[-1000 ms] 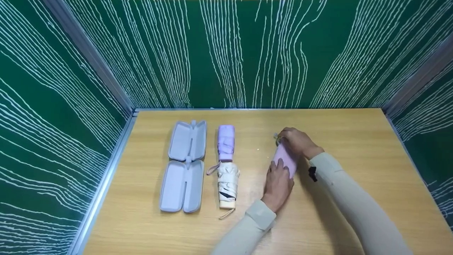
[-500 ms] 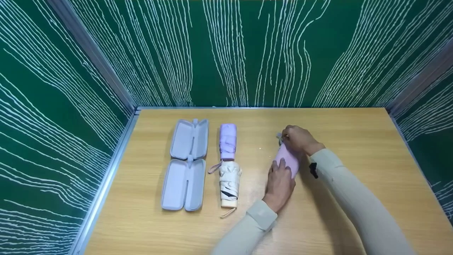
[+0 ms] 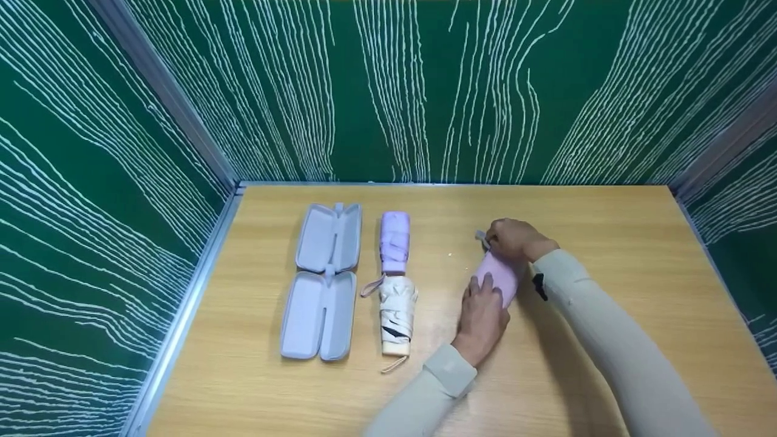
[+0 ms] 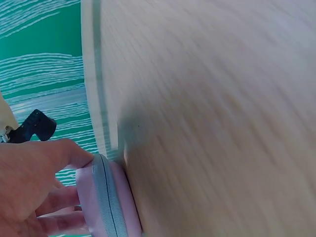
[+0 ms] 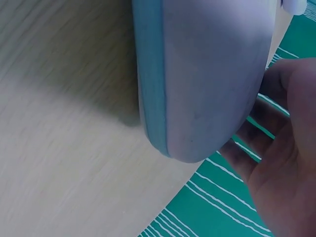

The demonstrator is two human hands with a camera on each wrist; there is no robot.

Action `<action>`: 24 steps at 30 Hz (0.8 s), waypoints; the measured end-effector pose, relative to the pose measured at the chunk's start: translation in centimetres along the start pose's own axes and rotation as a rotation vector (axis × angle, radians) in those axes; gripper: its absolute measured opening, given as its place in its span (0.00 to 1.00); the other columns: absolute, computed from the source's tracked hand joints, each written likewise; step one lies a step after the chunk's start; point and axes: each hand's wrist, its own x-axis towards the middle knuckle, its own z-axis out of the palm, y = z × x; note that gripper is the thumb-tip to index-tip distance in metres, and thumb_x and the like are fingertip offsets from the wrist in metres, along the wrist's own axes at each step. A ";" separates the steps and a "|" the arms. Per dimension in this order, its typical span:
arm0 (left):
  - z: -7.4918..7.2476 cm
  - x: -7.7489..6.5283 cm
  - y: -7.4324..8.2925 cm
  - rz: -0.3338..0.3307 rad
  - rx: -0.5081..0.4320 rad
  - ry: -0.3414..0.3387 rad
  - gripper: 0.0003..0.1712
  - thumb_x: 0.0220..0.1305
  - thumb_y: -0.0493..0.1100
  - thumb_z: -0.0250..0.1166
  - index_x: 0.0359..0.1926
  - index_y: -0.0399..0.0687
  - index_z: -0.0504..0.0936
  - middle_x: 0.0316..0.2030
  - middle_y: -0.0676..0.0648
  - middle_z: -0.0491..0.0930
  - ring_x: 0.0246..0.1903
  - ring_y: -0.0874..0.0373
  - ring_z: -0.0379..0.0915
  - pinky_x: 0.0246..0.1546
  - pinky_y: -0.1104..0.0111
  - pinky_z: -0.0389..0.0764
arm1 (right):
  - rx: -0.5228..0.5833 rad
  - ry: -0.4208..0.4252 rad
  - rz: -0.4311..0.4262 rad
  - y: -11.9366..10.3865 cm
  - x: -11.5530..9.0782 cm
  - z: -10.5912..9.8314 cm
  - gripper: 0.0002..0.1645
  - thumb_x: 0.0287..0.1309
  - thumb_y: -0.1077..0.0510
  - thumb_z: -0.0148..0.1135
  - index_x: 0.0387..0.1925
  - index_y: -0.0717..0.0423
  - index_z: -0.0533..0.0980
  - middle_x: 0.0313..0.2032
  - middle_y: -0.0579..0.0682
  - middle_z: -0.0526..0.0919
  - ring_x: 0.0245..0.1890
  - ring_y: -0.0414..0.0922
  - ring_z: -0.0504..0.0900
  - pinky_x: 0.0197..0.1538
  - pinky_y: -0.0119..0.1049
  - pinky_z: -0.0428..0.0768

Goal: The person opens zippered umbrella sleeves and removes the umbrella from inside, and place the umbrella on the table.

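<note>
In the head view a pink zip case point(image 3: 498, 278) lies tilted on the right half of the table. My left hand point(image 3: 482, 318) holds its near end, fingers spread over the top. At the far end, the bent fingers of my right hand point(image 3: 516, 240) grip the case beside the zip. A small grey tab point(image 3: 481, 235) sticks out left of those fingertips. The left wrist view shows the grey zip band point(image 4: 109, 202) along the case's edge, thumb against it. In the right wrist view the case's rounded end point(image 5: 197, 108) is close up, with my right hand point(image 5: 284, 148) behind it.
Two open grey clamshell cases point(image 3: 308, 237) lie end to end on the left of the wooden table point(image 3: 583, 212). Beside them lie a folded lilac umbrella point(image 3: 395, 240) and a folded cream umbrella point(image 3: 397, 309). Green walls with white lines point(image 3: 443, 91) surround the table.
Both hands stay on the pink zip case. The right fingers shift slightly at its far end, and the case turns a little. The head view drifts slightly.
</note>
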 end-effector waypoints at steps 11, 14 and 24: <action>0.1 -0.4 -0.2 0.027 0.063 0.091 0.17 0.53 0.54 0.78 0.41 0.52 0.92 0.58 0.52 0.84 0.56 0.51 0.80 0.53 0.67 0.83 | -0.031 -0.027 -0.038 0.5 -0.2 -0.3 0.17 0.72 0.60 0.53 0.43 0.58 0.88 0.44 0.56 0.87 0.40 0.52 0.81 0.49 0.53 0.82; 0.2 -0.4 -0.2 0.027 0.125 0.126 0.15 0.56 0.57 0.77 0.38 0.55 0.92 0.55 0.54 0.84 0.54 0.54 0.80 0.50 0.68 0.83 | -0.031 -0.051 -0.041 0.7 -0.3 -0.4 0.17 0.71 0.59 0.53 0.44 0.57 0.88 0.45 0.56 0.87 0.41 0.52 0.81 0.50 0.53 0.81; -0.3 -0.3 -0.4 0.032 0.093 0.027 0.14 0.61 0.57 0.76 0.41 0.56 0.91 0.55 0.56 0.83 0.56 0.55 0.79 0.50 0.67 0.83 | 0.023 -0.169 -0.086 1.2 -0.6 -2.1 0.13 0.67 0.64 0.55 0.38 0.58 0.86 0.37 0.52 0.83 0.32 0.46 0.76 0.32 0.37 0.72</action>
